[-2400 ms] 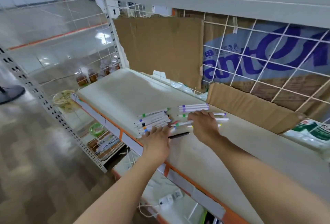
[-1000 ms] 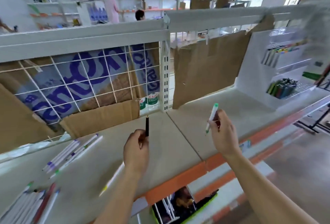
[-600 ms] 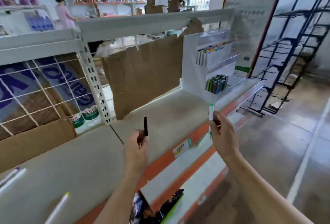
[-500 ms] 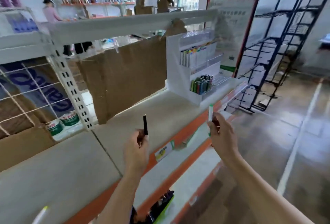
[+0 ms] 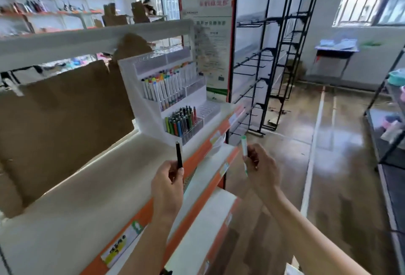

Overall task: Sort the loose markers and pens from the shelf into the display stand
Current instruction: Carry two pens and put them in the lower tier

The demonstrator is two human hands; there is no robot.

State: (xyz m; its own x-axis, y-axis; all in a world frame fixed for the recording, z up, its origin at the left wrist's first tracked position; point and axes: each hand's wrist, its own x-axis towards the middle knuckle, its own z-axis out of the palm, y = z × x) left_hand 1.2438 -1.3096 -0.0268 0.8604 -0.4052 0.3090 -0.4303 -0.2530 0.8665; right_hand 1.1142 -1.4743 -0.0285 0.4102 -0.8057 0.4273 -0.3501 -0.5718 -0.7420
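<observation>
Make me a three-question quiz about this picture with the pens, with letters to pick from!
1. Where does the display stand sit?
A. on the floor
B. at the end of the white shelf
C. on the black wire rack

2. What colour is the cap of the marker in the right hand?
A. green
B. red
C. purple

3. What is the left hand doing?
A. lying flat on the shelf
B. holding a black pen upright
C. pushing a box

Answers:
1. B, the stand rests on the shelf top at its far end.
2. A, the tip above the fingers is green on a white barrel.
3. B, the fingers pinch the pen, which points up, in front of the stand.
</observation>
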